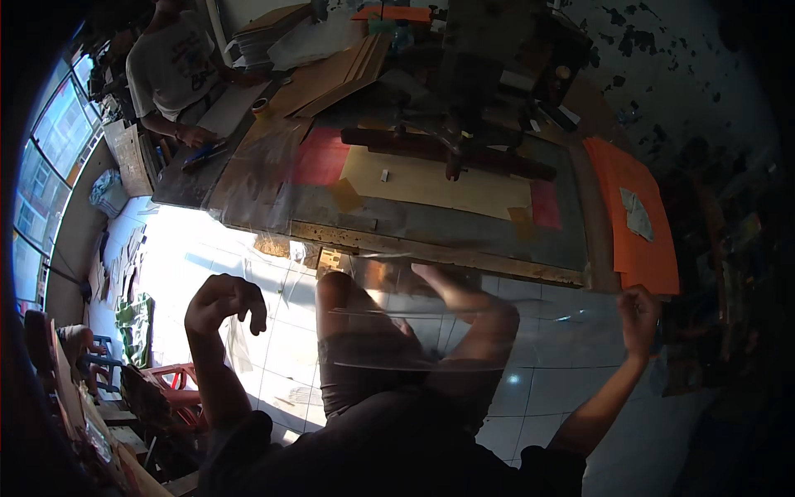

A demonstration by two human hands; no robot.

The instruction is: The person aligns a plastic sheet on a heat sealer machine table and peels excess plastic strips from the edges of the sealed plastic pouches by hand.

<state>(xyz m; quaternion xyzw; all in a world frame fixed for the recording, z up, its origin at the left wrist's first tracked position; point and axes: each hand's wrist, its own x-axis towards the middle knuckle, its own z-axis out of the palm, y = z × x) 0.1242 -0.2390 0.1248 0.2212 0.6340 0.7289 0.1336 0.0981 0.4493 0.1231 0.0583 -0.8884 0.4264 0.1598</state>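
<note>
My left hand (225, 305) is raised left of my knees, its fingers curled down in a pinch. My right hand (639, 321) is pinched closed at the near corner of a stack of orange sheets (642, 195). Between the hands, over my lap, stretches a thin clear plastic sheet (414, 315), seen mostly by its glints and blurred edges. Its grip points at the fingers are hard to make out. Ahead, on a worktable (546, 269), a cream panel (414, 180) lies taped down between red-pink patches, under a dark bar (489, 160) of a machine.
More clear plastic (257, 170) drapes over the table's left part, near a tape roll (261, 107) and brown boards (352, 74). At the far left another person (174, 66) stands, one hand on a dark surface. A red stool (178, 381) is behind my left arm.
</note>
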